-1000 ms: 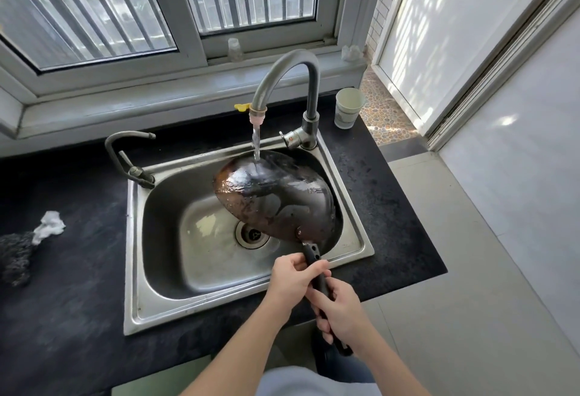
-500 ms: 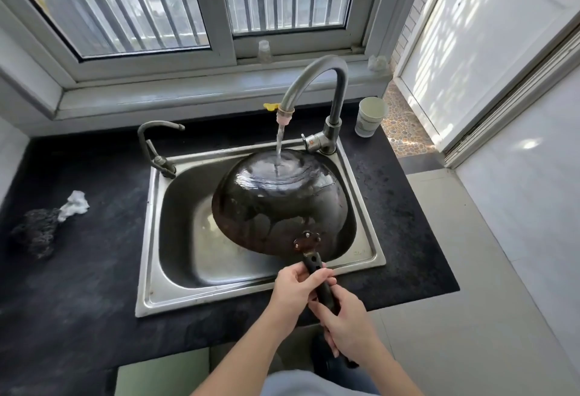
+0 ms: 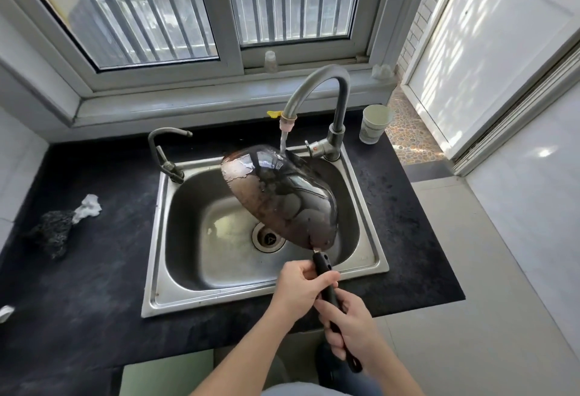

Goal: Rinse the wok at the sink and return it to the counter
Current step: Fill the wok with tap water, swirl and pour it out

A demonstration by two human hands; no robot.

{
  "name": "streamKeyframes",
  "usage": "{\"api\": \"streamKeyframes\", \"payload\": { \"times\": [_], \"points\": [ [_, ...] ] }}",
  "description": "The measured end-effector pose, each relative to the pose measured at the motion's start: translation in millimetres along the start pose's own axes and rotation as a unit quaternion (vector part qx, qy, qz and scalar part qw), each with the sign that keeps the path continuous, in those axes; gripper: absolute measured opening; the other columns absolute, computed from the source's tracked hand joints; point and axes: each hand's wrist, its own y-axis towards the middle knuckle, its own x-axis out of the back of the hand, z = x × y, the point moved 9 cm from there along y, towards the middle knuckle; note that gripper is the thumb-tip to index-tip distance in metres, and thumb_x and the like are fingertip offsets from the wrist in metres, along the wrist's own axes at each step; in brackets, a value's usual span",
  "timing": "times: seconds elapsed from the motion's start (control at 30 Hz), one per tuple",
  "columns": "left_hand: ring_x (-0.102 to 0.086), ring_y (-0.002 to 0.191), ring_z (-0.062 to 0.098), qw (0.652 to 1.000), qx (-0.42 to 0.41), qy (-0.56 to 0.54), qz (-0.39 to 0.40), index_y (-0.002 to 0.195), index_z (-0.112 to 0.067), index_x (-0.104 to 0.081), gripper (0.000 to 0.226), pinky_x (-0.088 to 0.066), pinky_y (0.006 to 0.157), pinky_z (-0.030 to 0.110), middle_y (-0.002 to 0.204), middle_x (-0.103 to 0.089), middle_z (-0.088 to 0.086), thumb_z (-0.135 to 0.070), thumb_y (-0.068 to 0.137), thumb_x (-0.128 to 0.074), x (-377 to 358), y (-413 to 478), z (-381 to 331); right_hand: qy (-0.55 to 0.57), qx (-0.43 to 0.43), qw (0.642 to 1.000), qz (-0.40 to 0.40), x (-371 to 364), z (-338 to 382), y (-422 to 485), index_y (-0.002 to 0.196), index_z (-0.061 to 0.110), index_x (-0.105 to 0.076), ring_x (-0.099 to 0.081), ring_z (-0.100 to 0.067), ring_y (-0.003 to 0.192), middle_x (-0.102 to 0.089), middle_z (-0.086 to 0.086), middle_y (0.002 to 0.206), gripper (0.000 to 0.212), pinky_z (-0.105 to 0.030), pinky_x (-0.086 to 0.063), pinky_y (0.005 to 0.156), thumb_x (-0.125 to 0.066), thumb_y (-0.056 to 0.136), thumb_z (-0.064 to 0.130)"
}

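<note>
a dark worktop (image 3: 94, 270) runs beneath a barred window, with a steel sink (image 3: 194, 298) set into it and a paper cup (image 3: 375, 124) standing near the tap base. the wok (image 3: 279, 198) hangs over the basin, turned over and tilted so its blackened outer shell faces the running faucet (image 3: 317, 88); held this way, i judge, so water sheets across the back and drains straight into the sink rather than pooling. its handle (image 3: 328, 286) reaches back toward the person. the left hand (image 3: 301, 289) is wrapped round the handle close to the pan, the right hand (image 3: 351, 326) clasped lower on the same handle, both sharing the weight. a scouring pad (image 3: 51, 234) lies well apart, at the left.
</note>
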Motion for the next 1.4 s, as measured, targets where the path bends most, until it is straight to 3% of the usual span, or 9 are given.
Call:
{"api": "streamKeyframes", "payload": {
  "times": [0.1,0.23,0.37,0.47,0.6,0.8,0.93,1.07,1.4],
  "points": [
    [-0.075,0.091,0.025,0.998,0.017,-0.062,0.023,0.096,-0.006,-0.074,0.020,-0.058,0.090,0.048,0.090,-0.079,0.010,-0.022,0.084,-0.076,-6,0,1,0.048,-0.016,0.999,0.004,1,0,-1,0.092,-0.001,-0.054,-0.034,-0.012,0.035,-0.048,-0.009,0.063,0.014,-0.019,-0.031,0.029,-0.062,0.095,0.010],
    [-0.071,0.107,0.024,0.957,0.080,-0.259,0.107,0.121,0.003,-0.060,0.028,-0.057,0.090,0.036,0.114,-0.074,0.013,-0.009,0.095,-0.060,-29,-3,2,0.087,-0.028,0.996,0.018,3,-2,-3,0.092,0.002,-0.052,-0.034,-0.010,0.037,-0.048,-0.006,0.064,0.016,-0.018,-0.029,0.029,-0.063,0.095,0.012],
    [-0.071,0.092,0.023,0.973,0.072,-0.208,0.074,0.103,0.000,-0.069,0.019,-0.057,0.087,0.039,0.096,-0.073,0.015,-0.013,0.089,-0.069,-28,1,9,0.083,-0.055,0.995,0.024,2,-8,-4,0.093,0.002,-0.052,-0.036,-0.009,0.037,-0.048,-0.005,0.062,0.014,-0.019,-0.032,0.029,-0.064,0.094,0.009],
    [-0.072,0.082,0.021,0.984,0.079,-0.153,0.043,0.100,0.002,-0.070,0.018,-0.060,0.077,0.034,0.083,-0.073,0.012,-0.013,0.090,-0.069,-26,1,19,0.005,-0.061,0.998,0.012,5,-8,-7,0.095,0.001,-0.057,-0.040,-0.012,0.035,-0.048,-0.004,0.053,0.012,-0.021,-0.035,0.030,-0.066,0.091,0.009],
    [-0.073,0.076,0.019,0.989,0.077,-0.124,0.007,0.098,0.004,-0.071,0.018,-0.060,0.069,0.028,0.078,-0.075,0.009,-0.012,0.090,-0.069,-26,3,22,-0.120,-0.044,0.991,-0.034,13,-3,-6,0.100,0.009,-0.060,-0.046,-0.012,0.037,-0.053,0.003,0.049,0.009,-0.025,-0.039,0.036,-0.063,0.094,0.013],
    [-0.074,0.077,0.018,0.990,0.083,-0.117,-0.007,0.097,0.001,-0.071,0.018,-0.057,0.070,0.027,0.079,-0.076,0.008,-0.015,0.090,-0.069,-23,4,24,-0.177,-0.025,0.981,-0.078,14,3,-4,0.094,0.020,-0.065,-0.053,-0.002,0.039,-0.061,0.009,0.050,0.005,-0.018,-0.040,0.041,-0.067,0.093,0.025],
    [-0.075,0.076,0.016,0.991,0.087,-0.101,-0.022,0.095,-0.002,-0.073,0.016,-0.058,0.070,0.026,0.077,-0.076,0.005,-0.017,0.089,-0.070,-20,4,25,-0.138,-0.043,0.988,-0.062,13,4,-5,0.096,0.013,-0.064,-0.046,-0.007,0.035,-0.055,0.006,0.045,0.010,-0.022,-0.037,0.037,-0.066,0.094,0.023],
    [-0.074,0.078,0.018,0.993,0.077,-0.089,-0.025,0.088,-0.002,-0.074,0.017,-0.061,0.080,0.035,0.077,-0.076,0.006,-0.018,0.090,-0.069,-16,9,17,-0.102,-0.050,0.992,-0.052,9,8,-3,0.096,0.005,-0.062,-0.039,-0.013,0.036,-0.047,-0.002,0.048,0.014,-0.024,-0.033,0.036,-0.064,0.094,0.019],
    [-0.075,0.084,0.020,0.990,0.076,-0.122,-0.007,0.095,-0.002,-0.074,0.018,-0.060,0.076,0.031,0.084,-0.077,0.009,-0.018,0.090,-0.069,-18,7,14,-0.148,-0.022,0.986,-0.069,13,16,-2,0.093,0.008,-0.064,-0.044,-0.012,0.034,-0.052,0.002,0.045,0.016,-0.025,-0.037,0.036,-0.065,0.094,0.024]
  ]
}}
